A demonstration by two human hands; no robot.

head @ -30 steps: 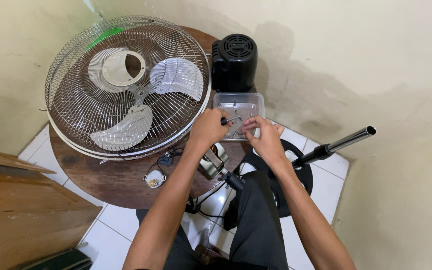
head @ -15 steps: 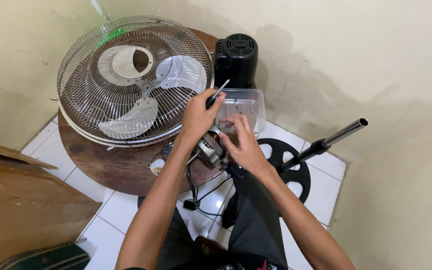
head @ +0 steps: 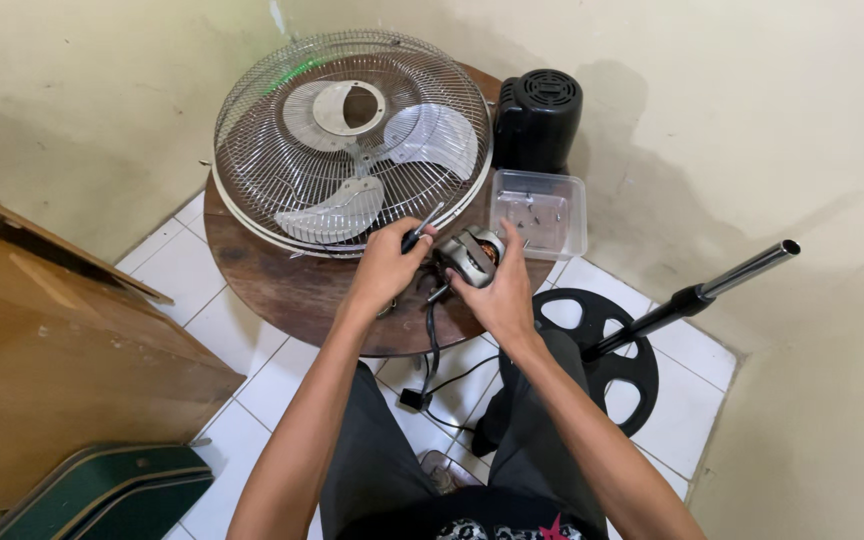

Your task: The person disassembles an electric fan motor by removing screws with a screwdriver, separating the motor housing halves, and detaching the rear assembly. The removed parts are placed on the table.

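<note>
Both hands have pulled back from the clear tray (head: 540, 210); right hand (head: 497, 290) is now gripping fan motor (head: 474, 254) at frame center over desk (head: 282, 285), left hand (head: 387, 265) is gripping screwdriver (head: 420, 229) w/ tip pointing up-right.

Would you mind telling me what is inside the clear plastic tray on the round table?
The clear plastic tray holds a few small dark bits, probably screws, scattered across its bottom. They are too small to count or identify for certain. Neither hand covers it, and its floor shows fully.
</note>
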